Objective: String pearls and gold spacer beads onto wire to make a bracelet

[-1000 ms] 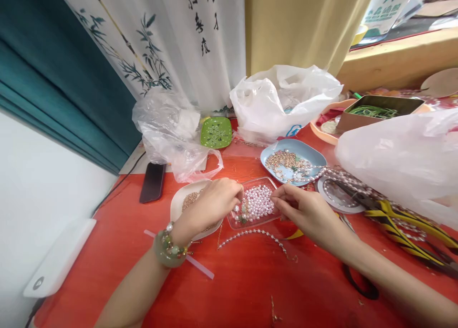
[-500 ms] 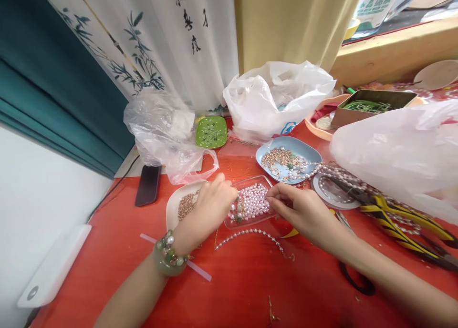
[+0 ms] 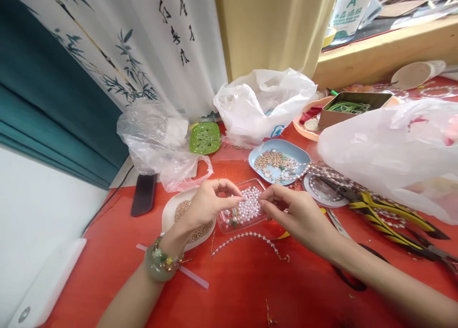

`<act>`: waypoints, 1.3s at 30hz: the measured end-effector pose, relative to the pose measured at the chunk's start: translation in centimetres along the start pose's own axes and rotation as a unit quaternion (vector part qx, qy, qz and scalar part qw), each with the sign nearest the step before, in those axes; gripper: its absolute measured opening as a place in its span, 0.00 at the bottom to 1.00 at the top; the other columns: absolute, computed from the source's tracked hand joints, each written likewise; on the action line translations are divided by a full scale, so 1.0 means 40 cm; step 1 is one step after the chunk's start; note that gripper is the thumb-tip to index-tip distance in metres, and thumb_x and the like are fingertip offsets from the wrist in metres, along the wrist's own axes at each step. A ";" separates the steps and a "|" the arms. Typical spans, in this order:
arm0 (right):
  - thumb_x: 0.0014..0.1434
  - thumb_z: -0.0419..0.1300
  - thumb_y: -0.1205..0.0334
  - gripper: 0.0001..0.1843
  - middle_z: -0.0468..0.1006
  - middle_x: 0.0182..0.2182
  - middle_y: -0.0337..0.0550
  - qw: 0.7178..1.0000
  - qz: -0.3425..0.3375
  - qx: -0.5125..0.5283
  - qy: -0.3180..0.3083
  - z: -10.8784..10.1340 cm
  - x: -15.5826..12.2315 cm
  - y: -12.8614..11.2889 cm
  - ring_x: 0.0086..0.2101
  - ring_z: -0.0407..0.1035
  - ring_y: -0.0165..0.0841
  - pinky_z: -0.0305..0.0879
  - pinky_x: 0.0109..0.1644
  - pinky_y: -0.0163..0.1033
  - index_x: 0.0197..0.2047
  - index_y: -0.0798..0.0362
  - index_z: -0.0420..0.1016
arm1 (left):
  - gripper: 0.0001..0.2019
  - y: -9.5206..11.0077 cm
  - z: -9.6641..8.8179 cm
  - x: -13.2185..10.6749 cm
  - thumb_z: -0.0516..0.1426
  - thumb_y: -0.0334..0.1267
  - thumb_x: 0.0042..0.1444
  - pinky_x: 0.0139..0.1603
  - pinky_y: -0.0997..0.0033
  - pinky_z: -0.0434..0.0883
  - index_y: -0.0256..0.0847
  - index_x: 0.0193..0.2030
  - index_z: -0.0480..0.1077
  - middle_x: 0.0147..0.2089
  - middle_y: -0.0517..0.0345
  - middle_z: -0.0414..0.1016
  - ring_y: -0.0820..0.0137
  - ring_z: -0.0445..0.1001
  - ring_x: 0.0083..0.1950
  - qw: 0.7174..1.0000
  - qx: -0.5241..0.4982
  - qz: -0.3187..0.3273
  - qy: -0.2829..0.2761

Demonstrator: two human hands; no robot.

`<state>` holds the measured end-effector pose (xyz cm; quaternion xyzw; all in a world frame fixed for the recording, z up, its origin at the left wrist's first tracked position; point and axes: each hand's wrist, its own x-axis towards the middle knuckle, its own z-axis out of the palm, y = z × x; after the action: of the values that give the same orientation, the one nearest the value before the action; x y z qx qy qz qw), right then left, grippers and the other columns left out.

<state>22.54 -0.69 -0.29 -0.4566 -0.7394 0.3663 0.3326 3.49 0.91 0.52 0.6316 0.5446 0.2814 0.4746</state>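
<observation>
A clear plastic box [image 3: 220,225] of white pearl beads [image 3: 249,205], with some green and gold pieces at its left side, lies between my hands. My left hand [image 3: 211,199] is over the box's left part, thumb and index fingertips pinched together beside a pearl; what they hold is too small to make out. From the right, my right hand [image 3: 286,204] reaches to the box's right edge, its thumb and index closed in a pinch on something hidden. Just below the box, a beaded pearl strand [image 3: 250,234] with a chain end curves on the red table [image 3: 229,290].
A white dish [image 3: 168,216] of gold beads sits under my left wrist. Behind are a blue plate [image 3: 304,157], a green dish [image 3: 205,138] and plastic bags [image 3: 265,99]. Yellow-black pliers [image 3: 382,218], a ribbon spool [image 3: 315,194] and scissors [image 3: 338,223] lie right; a phone [image 3: 143,194] left.
My left hand has turned from a knuckles-up pose so its thumb and index now show pinched above the box. The right hand keeps its pinch at the box's edge. The view has shifted slightly.
</observation>
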 end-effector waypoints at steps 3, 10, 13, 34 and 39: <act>0.53 0.51 0.69 0.07 0.71 0.19 0.36 0.999 -0.021 0.019 0.021 -0.003 -0.007 -0.020 0.20 0.64 0.26 0.60 0.24 0.31 0.25 0.53 0.64 | 0.03 -0.006 0.005 0.003 0.60 0.31 0.42 0.27 0.76 0.64 0.36 0.26 0.71 0.27 0.59 0.71 0.76 0.66 0.26 0.990 -0.141 -0.018 0.001; 0.52 0.52 0.70 0.06 0.72 0.19 0.36 0.998 -0.037 0.013 0.050 -0.002 -0.022 -0.052 0.21 0.66 0.26 0.61 0.26 0.30 0.26 0.53 0.66 | 0.05 0.006 0.020 -0.008 0.64 0.31 0.38 0.24 0.77 0.60 0.36 0.24 0.72 0.23 0.63 0.69 0.80 0.63 0.22 0.960 -0.268 -0.077 -0.014; 0.52 0.52 0.70 0.06 0.73 0.20 0.36 0.997 -0.041 -0.015 0.068 0.001 -0.025 -0.054 0.21 0.66 0.25 0.61 0.26 0.29 0.26 0.53 0.66 | 0.05 0.004 0.025 -0.010 0.64 0.32 0.39 0.24 0.79 0.60 0.36 0.25 0.73 0.24 0.62 0.70 0.80 0.63 0.24 0.953 -0.291 -0.075 -0.030; 0.51 0.52 0.70 0.07 0.71 0.16 0.35 0.991 -0.066 -0.053 0.106 0.011 -0.031 -0.053 0.17 0.63 0.23 0.58 0.22 0.27 0.24 0.54 0.67 | 0.06 0.000 0.035 -0.009 0.64 0.34 0.41 0.20 0.79 0.57 0.34 0.26 0.72 0.22 0.63 0.68 0.81 0.61 0.20 0.947 -0.305 -0.088 -0.057; 0.51 0.51 0.69 0.07 0.71 0.16 0.35 0.989 -0.070 -0.064 0.112 0.013 -0.031 -0.051 0.17 0.63 0.24 0.58 0.21 0.28 0.24 0.54 0.67 | 0.06 -0.001 0.033 -0.009 0.63 0.33 0.42 0.21 0.79 0.59 0.35 0.27 0.72 0.23 0.62 0.69 0.81 0.63 0.21 0.954 -0.283 -0.079 -0.054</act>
<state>21.67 -2.61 0.97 -0.4619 -0.7498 0.2408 0.4080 4.54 0.16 0.03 0.4406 0.4641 0.3510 0.6836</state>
